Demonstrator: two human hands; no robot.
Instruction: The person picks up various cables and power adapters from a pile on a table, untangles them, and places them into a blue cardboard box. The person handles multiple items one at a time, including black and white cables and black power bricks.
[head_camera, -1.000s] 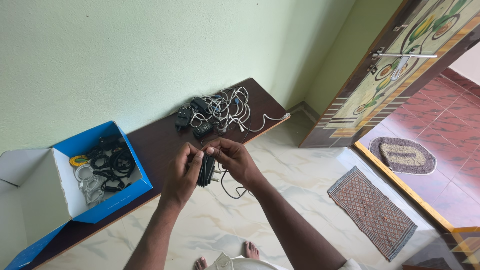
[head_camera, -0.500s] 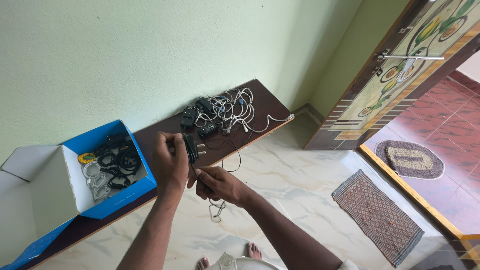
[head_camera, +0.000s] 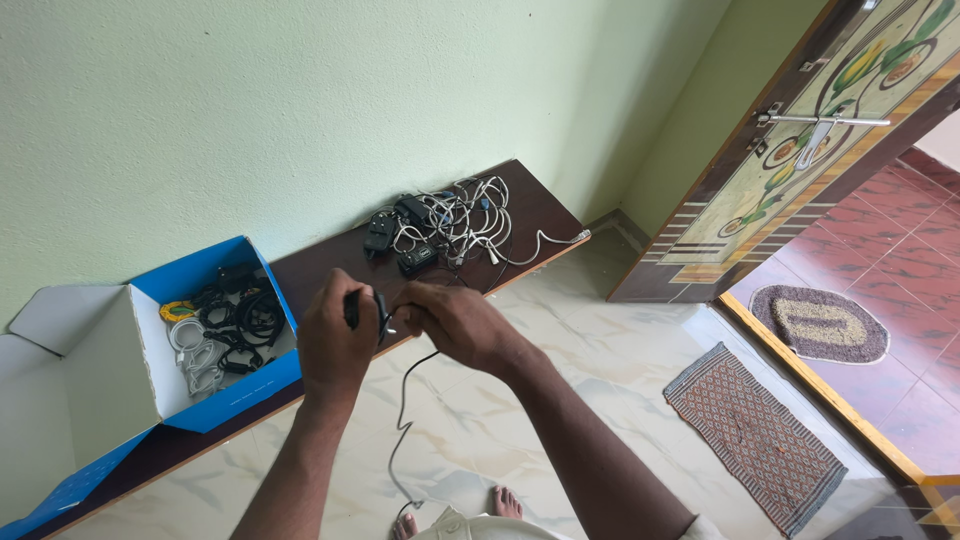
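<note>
Right hand (head_camera: 455, 322) has come back up from below to meet the left hand (head_camera: 335, 345) at the black charger (head_camera: 378, 315).
Left hand clenched round the charger, right hand pinching its cable (head_camera: 402, 420), which hangs loose toward the floor. Both held over the dark shelf (head_camera: 320, 270) edge, between the blue box (head_camera: 215, 340) of coiled cables and the tangled cable pile (head_camera: 445, 225).

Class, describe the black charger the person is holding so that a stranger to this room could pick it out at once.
Start at the long dark wooden shelf along the pale green wall. In front of its middle, the left hand and right hand meet around the black charger. Unlike the adapters in the tangled cable pile or the blue box, it is lifted, its cord hanging floorward.
</note>
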